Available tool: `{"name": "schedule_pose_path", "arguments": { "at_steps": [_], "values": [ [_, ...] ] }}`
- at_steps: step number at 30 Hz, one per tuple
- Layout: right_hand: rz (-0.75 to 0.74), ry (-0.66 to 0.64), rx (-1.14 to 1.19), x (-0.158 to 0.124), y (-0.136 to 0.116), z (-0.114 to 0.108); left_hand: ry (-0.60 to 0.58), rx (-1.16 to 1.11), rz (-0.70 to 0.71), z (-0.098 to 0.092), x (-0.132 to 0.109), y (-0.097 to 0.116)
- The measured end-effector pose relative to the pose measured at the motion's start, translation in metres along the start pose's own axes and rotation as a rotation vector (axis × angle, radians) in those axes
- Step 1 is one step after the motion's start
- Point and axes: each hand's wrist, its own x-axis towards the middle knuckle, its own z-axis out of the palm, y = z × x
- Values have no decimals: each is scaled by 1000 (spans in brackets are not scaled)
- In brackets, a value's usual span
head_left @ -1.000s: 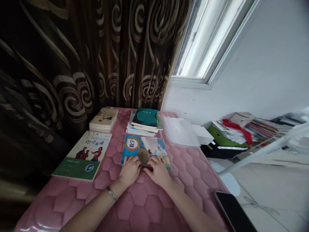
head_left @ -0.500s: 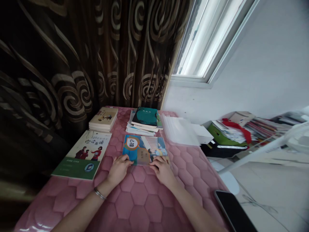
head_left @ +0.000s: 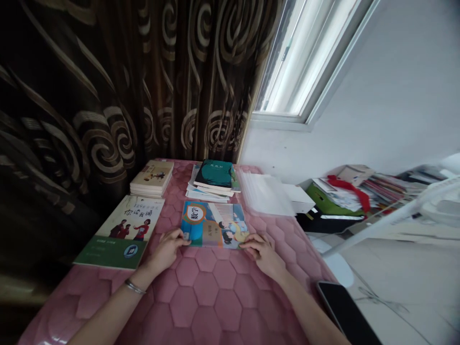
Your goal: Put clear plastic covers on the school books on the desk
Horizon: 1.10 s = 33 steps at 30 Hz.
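A maths textbook (head_left: 208,235) with a blue, illustrated cover lies sideways on the pink quilted surface (head_left: 204,297). My left hand (head_left: 168,248) has its fingers closed at the book's near left corner, with a silver bracelet on the wrist. At the near right corner, my right hand (head_left: 264,253) pinches the edge between thumb and fingers. To the left lies a larger green and white book (head_left: 134,220) with pictured people on it. Behind the textbook is a pile of books and papers topped by a dark teal book (head_left: 214,173).
A stack of tan books (head_left: 153,177) stands at the back left by the dark curtain (head_left: 172,86). Clear plastic covers (head_left: 264,191) lie at the back right beside a white box (head_left: 299,199). A phone (head_left: 347,311) rests at the right edge.
My hands have moved apart, from the textbook's near edge out to its two near corners. More of the cover shows now. The view has shifted slightly.
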Motion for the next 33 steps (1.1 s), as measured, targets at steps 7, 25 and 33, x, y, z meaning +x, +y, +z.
{"name": "schedule_pose_path", "arguments": {
  "at_steps": [7,25,33],
  "values": [
    [12,-120,-138,26,-21,-21,4,274,-14,3,1,45],
    [127,-118,-341,153,-40,7,-54,494,217,29,36,86],
    [263,-183,-266,90,-39,-8,-34,478,44,3,20,56]
  ]
}}
